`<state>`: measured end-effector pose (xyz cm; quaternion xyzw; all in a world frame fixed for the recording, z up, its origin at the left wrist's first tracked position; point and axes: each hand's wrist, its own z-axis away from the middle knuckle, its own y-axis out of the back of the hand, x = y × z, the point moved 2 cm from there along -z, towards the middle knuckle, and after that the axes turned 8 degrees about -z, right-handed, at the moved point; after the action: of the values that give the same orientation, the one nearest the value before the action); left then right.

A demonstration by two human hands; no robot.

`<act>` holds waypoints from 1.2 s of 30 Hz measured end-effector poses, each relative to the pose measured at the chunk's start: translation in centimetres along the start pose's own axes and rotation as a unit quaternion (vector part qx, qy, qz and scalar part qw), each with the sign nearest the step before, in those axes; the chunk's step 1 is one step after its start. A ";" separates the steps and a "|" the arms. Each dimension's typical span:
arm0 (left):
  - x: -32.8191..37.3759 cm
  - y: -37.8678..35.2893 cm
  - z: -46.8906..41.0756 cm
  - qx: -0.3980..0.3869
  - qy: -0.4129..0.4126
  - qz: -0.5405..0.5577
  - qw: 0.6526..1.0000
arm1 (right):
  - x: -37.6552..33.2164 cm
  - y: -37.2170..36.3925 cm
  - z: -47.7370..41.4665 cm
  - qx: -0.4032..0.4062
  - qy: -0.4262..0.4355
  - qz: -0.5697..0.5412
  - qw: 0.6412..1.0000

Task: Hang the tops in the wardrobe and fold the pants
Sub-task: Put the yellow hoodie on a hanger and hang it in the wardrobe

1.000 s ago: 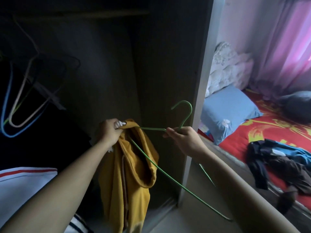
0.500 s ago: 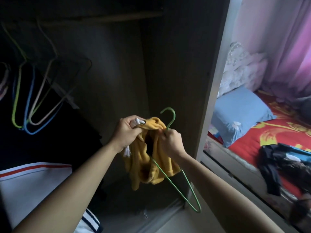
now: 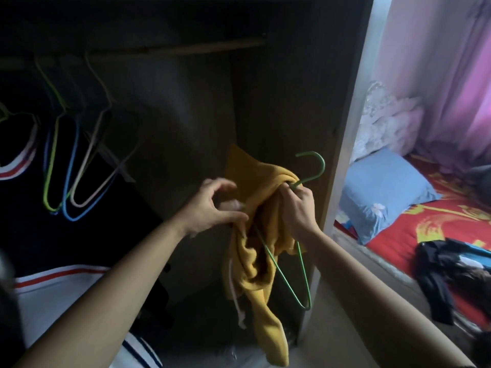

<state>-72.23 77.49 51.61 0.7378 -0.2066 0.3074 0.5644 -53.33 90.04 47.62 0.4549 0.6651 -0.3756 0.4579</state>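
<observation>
A yellow top [image 3: 261, 251] with a pale drawstring hangs bunched in front of the open wardrobe [image 3: 186, 115]. A green wire hanger [image 3: 310, 168] runs through it, its hook sticking out above and its lower loop below. My right hand [image 3: 297, 208] grips the hanger's neck together with the fabric. My left hand [image 3: 212, 208] is at the top's left edge, thumb and fingers curled and pinching the cloth; the fingers are blurred. The wardrobe rail [image 3: 207, 47] crosses above.
Several empty coloured hangers [image 3: 74, 166] hang at the left of the rail. A white garment with a red stripe [image 3: 61, 293] hangs lower left. The wardrobe's pale side post [image 3: 342, 166] stands right of my hands. Beyond it is a bed [image 3: 438, 229] with a blue pillow [image 3: 382, 192] and dark clothes [image 3: 451, 272].
The hanger has been pushed further into the yellow top and lifted higher. Both hands have risen and moved right towards the side post; my left hand has shifted its hold on the fabric.
</observation>
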 end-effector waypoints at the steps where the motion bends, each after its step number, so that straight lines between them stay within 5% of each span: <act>1: 0.0 0.7 -0.3 0.025 0.000 -0.012 1.000 | -0.2 0.3 0.3 -0.008 0.004 -0.003 1.000; 4: 0.9 2.6 -2.2 0.113 -0.099 -0.265 0.952 | -1.5 1.2 0.5 -0.067 0.030 0.018 0.997; 7: 1.6 2.5 -4.2 0.057 -0.132 -0.443 0.885 | -3.4 1.6 0.2 -0.144 0.058 0.060 0.986; 10: 2.1 2.1 -4.5 0.034 -0.153 -0.259 0.953 | -4.4 2.5 -0.3 -0.182 0.066 0.071 0.979; 14: 0.7 2.8 -4.6 0.060 -0.125 -0.152 0.979 | -3.6 5.0 -0.8 -0.192 0.056 0.108 0.974; 17: 0.3 2.2 -4.1 -0.004 -0.061 -0.057 0.996 | -1.8 6.2 -0.4 -0.141 0.025 0.133 0.981; 20: 1.1 0.0 -3.7 -0.055 -0.021 -0.051 0.997 | -0.5 4.8 0.6 -0.144 0.017 0.133 0.980; 25: 2.7 -1.7 -3.4 -0.017 0.037 -0.001 0.999 | -0.1 2.4 1.4 -0.181 0.009 0.110 0.977; 29: 3.2 -2.4 -3.7 0.114 0.084 -0.095 0.985 | 0.5 1.4 1.9 -0.188 0.082 0.191 0.960; 32: 2.7 -1.9 -3.5 0.225 0.078 -0.048 0.970 | 2.9 1.0 3.1 -0.068 0.185 0.380 0.904; 36: 2.7 0.3 -2.6 0.311 0.104 -0.028 0.944 | 6.1 1.6 6.2 0.165 0.144 0.283 0.934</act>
<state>-71.10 80.01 54.13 0.8459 -0.0204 0.4155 0.3339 -51.14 86.45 39.82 0.7425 0.4962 -0.2651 0.3637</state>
